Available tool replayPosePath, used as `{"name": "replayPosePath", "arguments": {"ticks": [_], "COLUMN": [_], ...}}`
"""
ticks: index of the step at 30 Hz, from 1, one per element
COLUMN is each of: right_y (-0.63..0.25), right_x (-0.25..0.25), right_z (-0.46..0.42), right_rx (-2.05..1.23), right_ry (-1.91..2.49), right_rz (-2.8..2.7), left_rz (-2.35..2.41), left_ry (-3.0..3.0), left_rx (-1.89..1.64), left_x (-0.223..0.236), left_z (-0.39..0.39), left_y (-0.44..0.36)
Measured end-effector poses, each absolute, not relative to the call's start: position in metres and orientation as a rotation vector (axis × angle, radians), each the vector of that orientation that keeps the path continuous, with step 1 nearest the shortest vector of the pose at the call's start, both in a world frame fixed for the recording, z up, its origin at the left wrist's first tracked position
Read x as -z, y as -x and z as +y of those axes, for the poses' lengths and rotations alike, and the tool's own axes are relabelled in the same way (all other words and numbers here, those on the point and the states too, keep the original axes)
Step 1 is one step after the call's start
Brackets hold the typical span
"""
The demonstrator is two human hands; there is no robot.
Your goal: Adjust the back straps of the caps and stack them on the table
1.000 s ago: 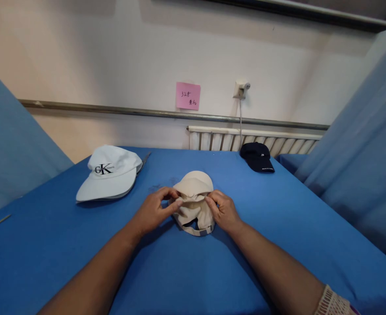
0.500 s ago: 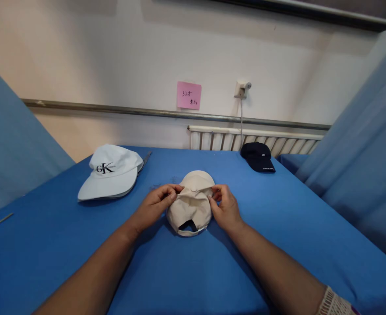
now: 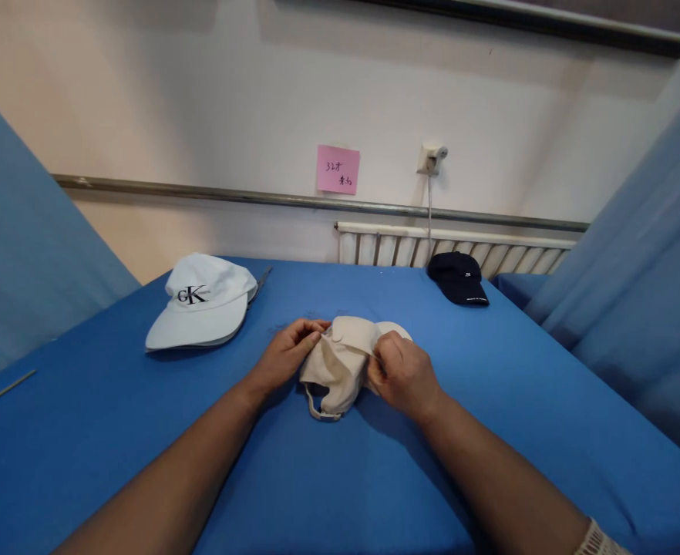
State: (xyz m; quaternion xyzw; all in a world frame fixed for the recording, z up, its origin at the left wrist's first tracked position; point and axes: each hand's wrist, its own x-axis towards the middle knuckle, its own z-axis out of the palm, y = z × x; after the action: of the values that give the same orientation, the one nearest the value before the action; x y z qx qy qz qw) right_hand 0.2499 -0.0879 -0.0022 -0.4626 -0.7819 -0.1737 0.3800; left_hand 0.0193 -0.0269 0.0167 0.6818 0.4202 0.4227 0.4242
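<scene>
Pale wall [image 3: 247,92] fills the background; before it spreads a surface [image 3: 294,478] draped in blue cloth, flanked by a blue curtain on the left [image 3: 21,231] and another on the right [image 3: 634,254]; a metal rail [image 3: 230,193] runs across the wall, above a white ribbed radiator [image 3: 398,230].

Near the surface's far left sits a white cap [image 3: 204,304] with dark lettering, its brim pointing toward the near left; a beige cap [image 3: 334,366] is at the middle, its brim turned to the far right and its back opening and strap toward the near edge; both hands grasp it, the left hand [image 3: 287,354] pinching the left side of its crown between thumb and fingers, the right hand [image 3: 403,378] curled tightly on the side by the brim.

Farther back on the right lies a navy cap [image 3: 459,277]; smaller are a pink note [image 3: 338,169] on the wall, a socket [image 3: 429,160] with a plug in it, and a thin stick [image 3: 1,393] at the left edge.
</scene>
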Motion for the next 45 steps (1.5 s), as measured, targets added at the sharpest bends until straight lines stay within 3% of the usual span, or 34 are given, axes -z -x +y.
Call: {"name": "replayPosePath", "arguments": {"ticks": [6, 15, 19, 24, 34, 45], "right_y": [-0.244, -0.246, -0.248, -0.246, -0.228, -0.225], "right_x": [0.009, 0.01, 0.011, 0.015, -0.001, 0.003], "right_z": [-0.087, -0.085, -0.083, -0.08, -0.094, -0.094], "right_rx": [0.519, 0.393, 0.333, 0.224, -0.012, -0.155], "right_ry": [1.271, 1.302, 1.322, 1.27, 0.939, 0.87], "right_rz": [-1.889, -1.861, -1.836, -1.84, -1.817, -1.683], "left_rz": [1.492, 1.568, 1.661, 1.373, 1.239, 0.88], "left_ry": [-2.21, -2.402, -2.376, -2.423, -1.942, -1.179], "left_rx": [-0.952, -0.575, -0.685, -0.933, -1.247, -1.031], "left_x": [-0.028, -0.025, -0.023, -0.013, -0.007, -0.013], "left_z": [-0.049, -0.069, -0.065, -0.063, -0.06, -0.068], "left_y": [-0.018, -0.035, -0.034, -0.043, -0.063, -0.074]}}
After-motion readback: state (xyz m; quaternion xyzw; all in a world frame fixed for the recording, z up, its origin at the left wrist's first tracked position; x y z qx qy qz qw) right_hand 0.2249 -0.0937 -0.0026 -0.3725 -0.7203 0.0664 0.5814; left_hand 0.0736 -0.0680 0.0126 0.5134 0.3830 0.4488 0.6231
